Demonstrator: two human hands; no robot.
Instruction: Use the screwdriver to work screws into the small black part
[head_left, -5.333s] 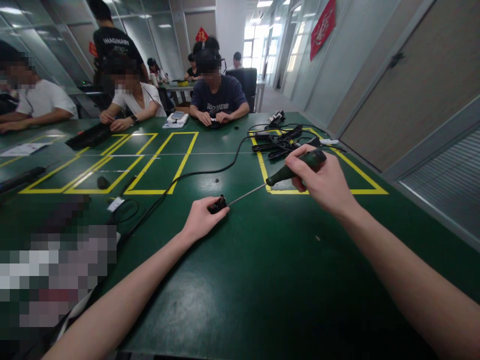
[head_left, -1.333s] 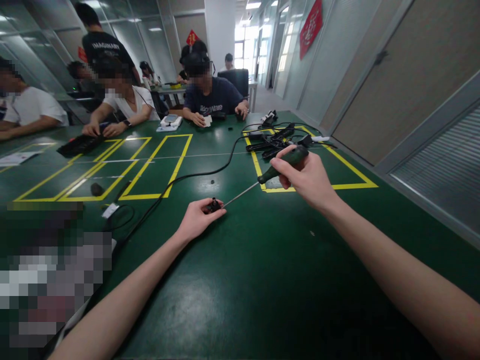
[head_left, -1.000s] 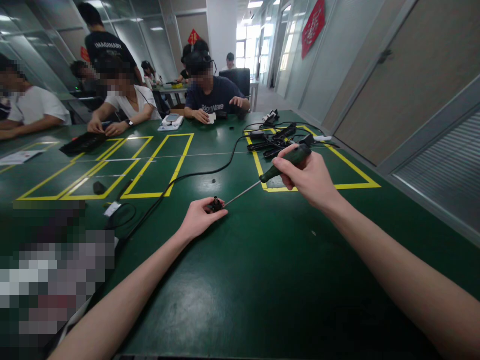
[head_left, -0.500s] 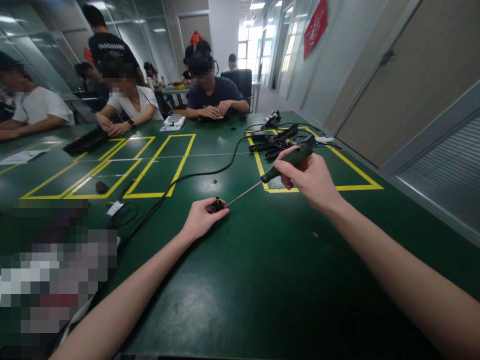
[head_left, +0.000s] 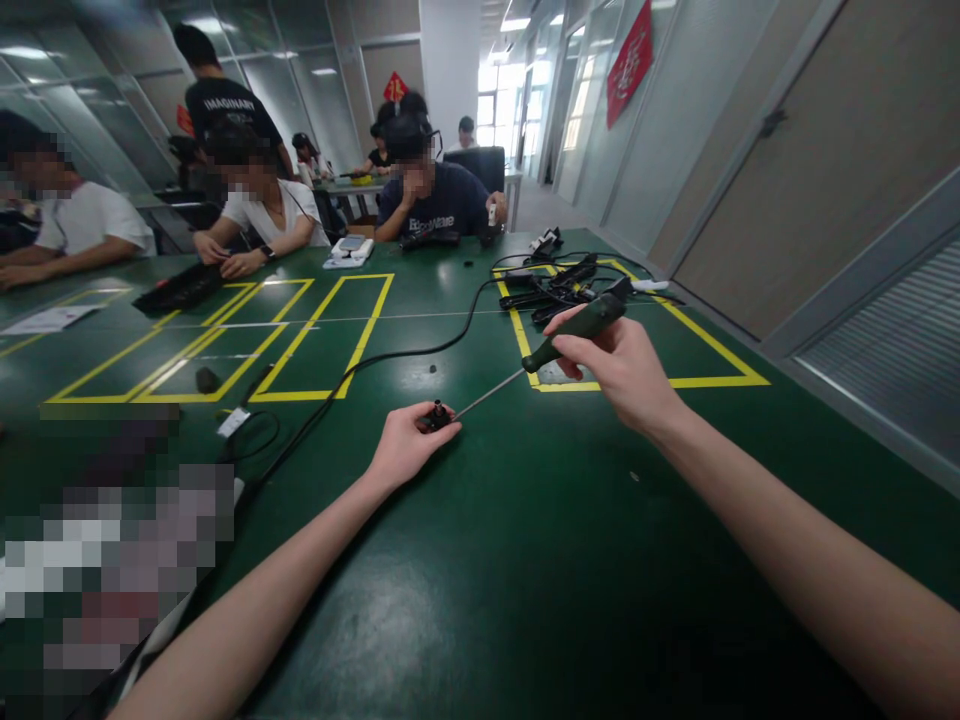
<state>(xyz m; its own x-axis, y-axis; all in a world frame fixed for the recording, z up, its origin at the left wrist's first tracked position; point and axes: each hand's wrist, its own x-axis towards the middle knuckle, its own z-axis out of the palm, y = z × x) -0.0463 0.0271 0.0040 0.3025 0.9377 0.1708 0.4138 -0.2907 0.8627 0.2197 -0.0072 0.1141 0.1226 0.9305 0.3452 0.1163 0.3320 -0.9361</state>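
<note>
My left hand (head_left: 409, 442) is closed around a small black part with a short cylindrical stub (head_left: 439, 411), close above the green table (head_left: 480, 560). What kind of part it is I cannot make out, as the fingers hide much of it. My right hand (head_left: 626, 365) grips the dark green handle of a screwdriver (head_left: 574, 332). Its thin metal shaft slants down to the left, and the tip meets the black part between my left thumb and fingers.
A tangle of black cables (head_left: 559, 285) lies beyond my right hand, over yellow tape (head_left: 720, 380). One black cable (head_left: 412, 352) runs across the table toward the left. A white-tagged cable (head_left: 234, 421) lies left of my left hand. Several people sit across the table.
Both my hands keep nearly the same pose, with the screwdriver tip still at the black part. Across the table, a person has raised one hand to the face and lifted a small item in the other.
</note>
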